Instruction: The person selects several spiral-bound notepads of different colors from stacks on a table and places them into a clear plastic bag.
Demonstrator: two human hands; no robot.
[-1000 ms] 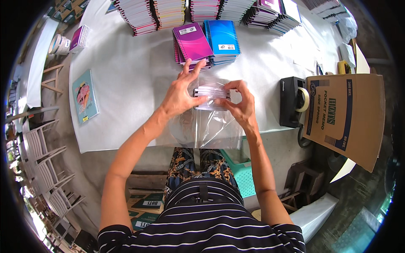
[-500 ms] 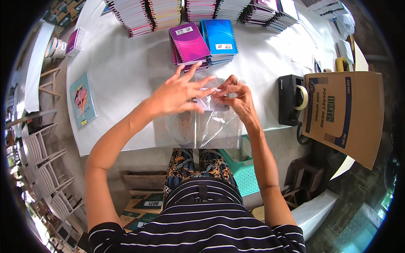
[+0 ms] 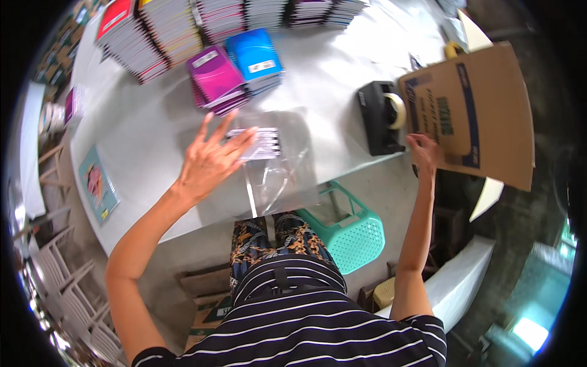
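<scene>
My left hand lies with fingers spread over the upper left of a clear plastic bag, at the table's near edge. Its fingertips reach a small printed sheet or packet at the bag's upper part; whether this is inside cannot be told. Out to the right, my right hand is at the near end of a black tape dispenser holding a roll of tape. Its fingers are drawn together, slightly blurred, and what they pinch is too small to make out.
Beyond the bag stand purple notebooks and blue notebooks in short piles, with taller notebook stacks behind. A teal notebook lies at left. An open cardboard box stands at right; a green stool is below the edge.
My right hand has left the bag and moved right to the tape dispenser. The left hand has come down onto the bag, and the whole view has turned rightward.
</scene>
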